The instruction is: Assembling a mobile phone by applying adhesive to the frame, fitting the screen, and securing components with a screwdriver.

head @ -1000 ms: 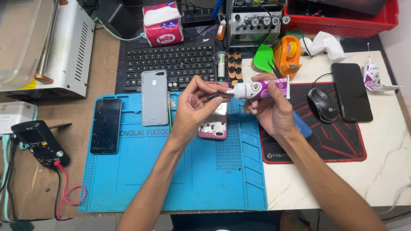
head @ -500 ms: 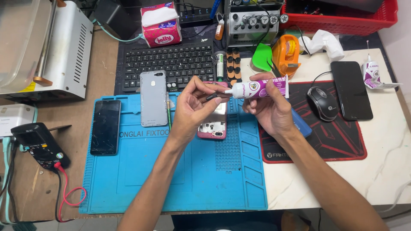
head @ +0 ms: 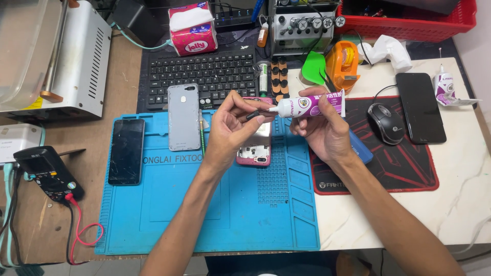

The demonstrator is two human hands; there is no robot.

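Above the blue repair mat (head: 169, 214), the right hand (head: 319, 130) grips a purple-labelled glue tube (head: 312, 106); left hand (head: 232, 128) fingers pinch what looks like its black cap (head: 254, 114).

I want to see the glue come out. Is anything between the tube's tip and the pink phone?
Yes. The left hand holds a small black cap at the tube tip, above the pink phone.

A black keyboard (head: 204, 71) sits behind the blue mat (head: 204, 214). A computer mouse (head: 386, 123) rests on its pad (head: 409, 174). A multimeter (head: 47, 174) lies at left.
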